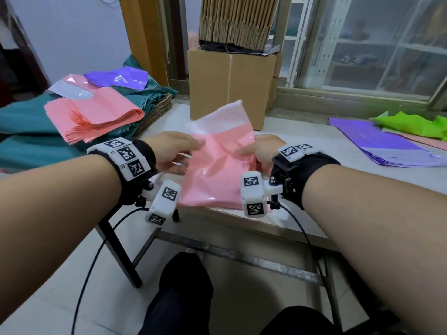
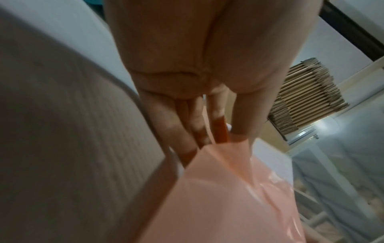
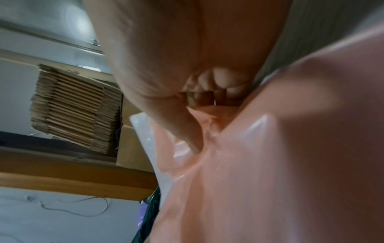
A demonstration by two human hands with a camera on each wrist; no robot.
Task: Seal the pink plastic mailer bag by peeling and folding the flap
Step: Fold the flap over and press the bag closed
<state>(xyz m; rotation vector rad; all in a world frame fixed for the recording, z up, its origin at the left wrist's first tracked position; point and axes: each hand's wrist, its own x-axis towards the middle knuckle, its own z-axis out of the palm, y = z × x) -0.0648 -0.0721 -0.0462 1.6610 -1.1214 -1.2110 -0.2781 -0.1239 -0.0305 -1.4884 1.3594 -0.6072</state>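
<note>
The pink mailer bag (image 1: 215, 175) lies bulging on the table's near edge. Its flap (image 1: 222, 117), with a white strip along the top, stands upright at the far end. My left hand (image 1: 191, 151) pinches the bag's left edge just below the flap. In the left wrist view the thumb and fingers (image 2: 187, 125) clamp the pink film (image 2: 218, 197). My right hand (image 1: 244, 151) grips the right edge at the same height. In the right wrist view its thumb (image 3: 187, 131) presses into the creased pink plastic (image 3: 270, 164), with the white strip (image 3: 143, 131) beside it.
A cardboard box (image 1: 229, 85) stands right behind the bag, with flattened cartons (image 1: 237, 20) on top. Stacked pink mailers (image 1: 92, 117) and teal ones (image 1: 29, 131) lie at the left. Purple mailers (image 1: 377, 143) and a green bag (image 1: 411, 126) lie at the right. The table edge (image 1: 242, 221) is close to me.
</note>
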